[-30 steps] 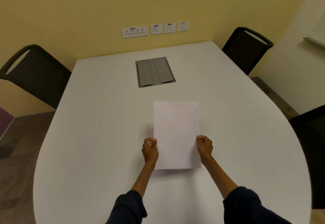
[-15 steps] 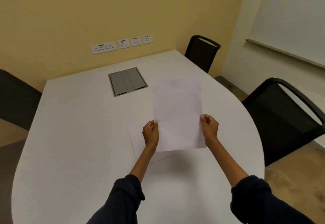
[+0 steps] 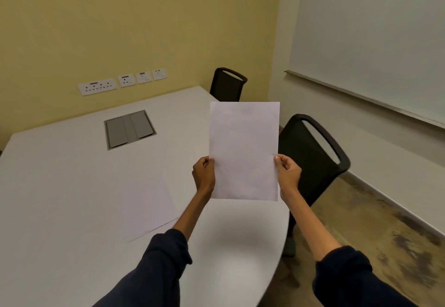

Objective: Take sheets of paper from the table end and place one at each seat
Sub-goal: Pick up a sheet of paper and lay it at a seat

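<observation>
Above the right edge of the white oval table (image 3: 60, 198), the left hand (image 3: 204, 174) and the right hand (image 3: 287, 174) each pinch one side edge of a blank white sheet of paper (image 3: 244, 150). They hold it upright and clear of the tabletop.

Just left of the left forearm, more white paper (image 3: 149, 205) lies flat near the table's near end; whether it is one sheet or several cannot be told.

Beyond the held sheet, a black mesh-backed chair (image 3: 310, 157) stands at the right edge. A second black chair (image 3: 227, 85) stands at the far right corner. No paper shows on the table before either.

By the look of it, handing out is at its start: each visible seat lacks its sheet.
</observation>
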`<state>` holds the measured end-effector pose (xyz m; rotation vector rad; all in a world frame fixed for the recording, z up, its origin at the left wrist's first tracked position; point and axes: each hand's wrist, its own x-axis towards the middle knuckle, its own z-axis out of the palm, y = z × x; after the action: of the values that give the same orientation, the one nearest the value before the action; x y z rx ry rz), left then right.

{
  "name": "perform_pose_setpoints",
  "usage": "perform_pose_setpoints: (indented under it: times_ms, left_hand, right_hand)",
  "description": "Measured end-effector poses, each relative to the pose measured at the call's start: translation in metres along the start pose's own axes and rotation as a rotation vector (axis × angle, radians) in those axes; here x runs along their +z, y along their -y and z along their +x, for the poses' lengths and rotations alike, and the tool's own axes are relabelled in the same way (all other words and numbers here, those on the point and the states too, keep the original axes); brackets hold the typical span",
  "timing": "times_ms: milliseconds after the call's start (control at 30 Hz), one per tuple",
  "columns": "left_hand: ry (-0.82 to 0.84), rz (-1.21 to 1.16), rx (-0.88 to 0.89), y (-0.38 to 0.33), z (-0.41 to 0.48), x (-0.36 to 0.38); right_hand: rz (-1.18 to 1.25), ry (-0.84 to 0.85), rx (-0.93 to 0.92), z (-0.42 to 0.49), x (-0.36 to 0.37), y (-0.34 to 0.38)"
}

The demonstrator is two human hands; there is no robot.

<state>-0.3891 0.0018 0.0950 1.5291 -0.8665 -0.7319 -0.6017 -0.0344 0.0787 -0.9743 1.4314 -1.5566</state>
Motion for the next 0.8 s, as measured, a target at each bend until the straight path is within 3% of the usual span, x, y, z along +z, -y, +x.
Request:
perform_pose_setpoints:
  times_ms: [333,800]
  left_hand:
    - [-0.073,-0.097,-0.078,-0.032,-0.078,0.167]
    - [-0.047,-0.101,-0.017,-0.040,-0.020,0.377]
  right_hand:
    - [0.059,0.015,0.015,0.083,-0.158,0.026]
    - [0.120,-0.032,0.054,0.269,-0.241,0.023]
